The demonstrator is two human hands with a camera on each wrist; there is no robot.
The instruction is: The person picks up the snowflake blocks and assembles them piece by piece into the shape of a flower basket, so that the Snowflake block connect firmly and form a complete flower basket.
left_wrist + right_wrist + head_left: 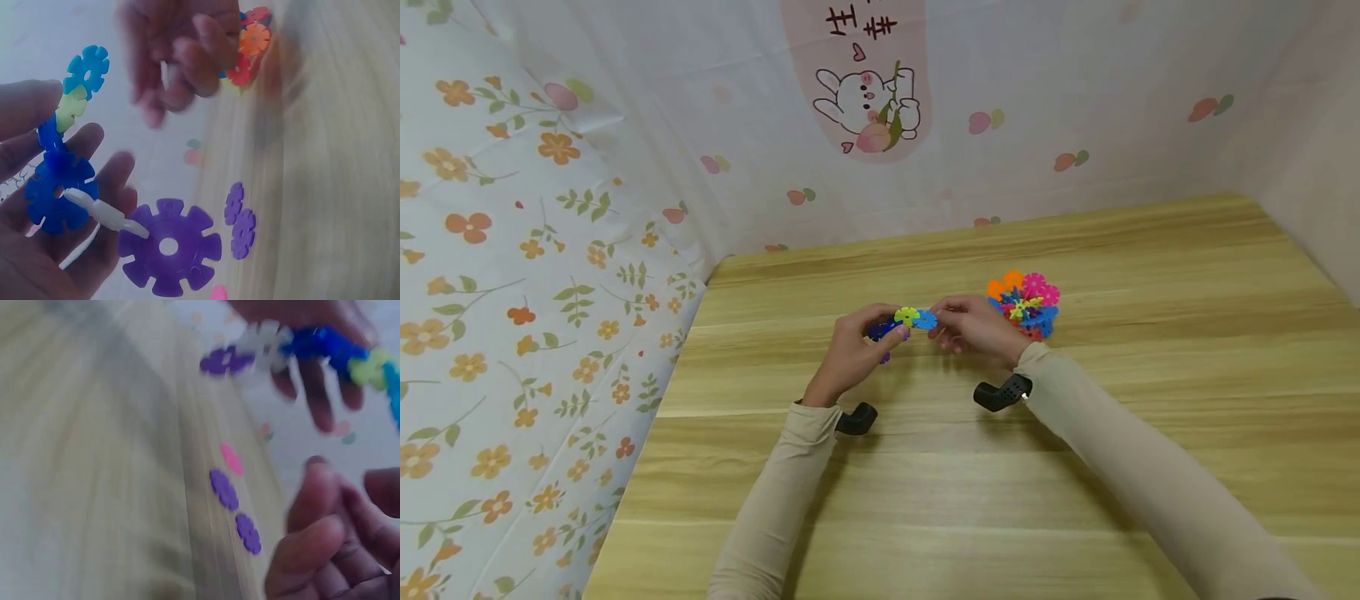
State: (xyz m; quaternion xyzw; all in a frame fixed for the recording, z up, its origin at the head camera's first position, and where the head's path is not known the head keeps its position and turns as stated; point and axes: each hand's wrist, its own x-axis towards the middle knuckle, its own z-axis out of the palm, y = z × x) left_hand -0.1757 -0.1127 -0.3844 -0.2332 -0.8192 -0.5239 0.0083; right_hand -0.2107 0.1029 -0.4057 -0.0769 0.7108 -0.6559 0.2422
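Note:
My left hand point(859, 342) pinches a chain of slotted plastic flower discs between thumb and fingers. Linked in it are a light blue disc point(87, 72), a yellow-green disc point(72, 107), dark blue discs point(59, 197), a white disc point(100, 212) and a purple disc point(195, 234) at the lower end. Close to the light blue end is my right hand point(973, 325), its fingers loosely bent. Nothing shows between those fingers in the right wrist view; a small white sliver appears among them, blurred, in the left wrist view.
Beyond my right hand sits a heap of colourful flower discs point(1026, 300) on the wooden table point(925, 500). Two purple discs point(224, 489) and a pink disc point(231, 459) lie flat on the tabletop. Patterned cloth point(1045, 92) hangs behind and on the left.

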